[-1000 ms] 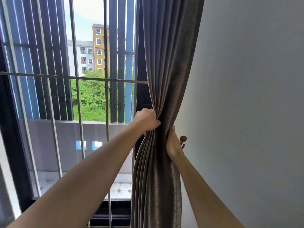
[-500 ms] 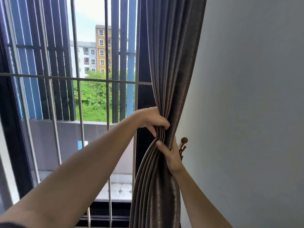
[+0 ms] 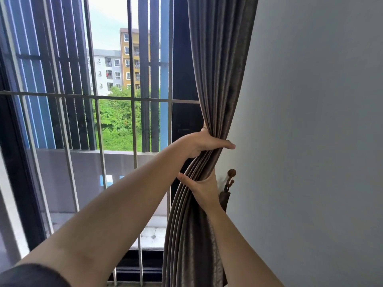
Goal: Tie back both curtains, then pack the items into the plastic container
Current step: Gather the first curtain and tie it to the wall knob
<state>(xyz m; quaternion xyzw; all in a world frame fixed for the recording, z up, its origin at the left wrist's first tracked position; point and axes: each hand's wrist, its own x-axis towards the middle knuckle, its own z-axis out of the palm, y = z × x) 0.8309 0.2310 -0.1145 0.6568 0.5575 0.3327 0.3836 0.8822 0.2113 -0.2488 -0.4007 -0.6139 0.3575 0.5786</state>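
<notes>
Both hands clutch the gathered curtain (image 3: 217, 79) by the wall (image 3: 310, 121), left hand (image 3: 204, 144) above right hand (image 3: 204, 188) near the hook (image 3: 231, 175), so no tie-back shows yet and packing seemingly remains.

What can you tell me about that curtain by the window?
The curtain is grey-brown, shiny cloth hanging in long vertical folds beside the pale wall, right of the barred window. It is bunched into a narrow waist: the left hand grips it there, the right hand holds the folds just below. No tie is around it yet.
</notes>
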